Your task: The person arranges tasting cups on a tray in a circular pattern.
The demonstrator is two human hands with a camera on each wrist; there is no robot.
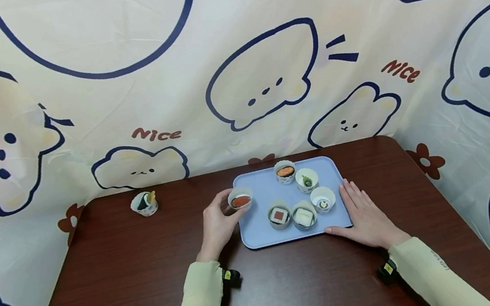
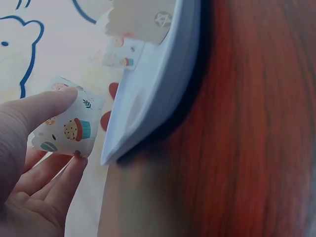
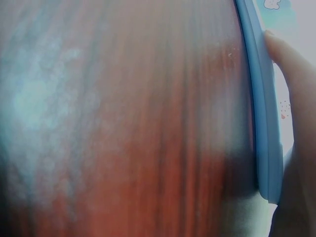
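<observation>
My left hand [image 1: 218, 224] pinches a paper cupcake cup [image 1: 240, 198] between thumb and fingers at the left rim of a blue tray [image 1: 255, 234]. An orange-red sushi piece lies in that cup. The left wrist view shows cupcake prints on the cup [image 2: 79, 126], held beside the tray's rim. My right hand [image 1: 369, 221] rests against the tray's right edge, fingers straight and thumb at the near corner. On the tray stand several similar cups, among them one with an orange-topped piece [image 1: 285, 172], one with green topping [image 1: 307, 181] and a white piece [image 1: 303, 217].
Apart from the tray, another paper cup [image 1: 144, 204] with a dark-wrapped sushi piece stands at the far left of the brown table [image 1: 149, 271]. A printed cloth [image 1: 148, 98] hangs behind the table and along its sides.
</observation>
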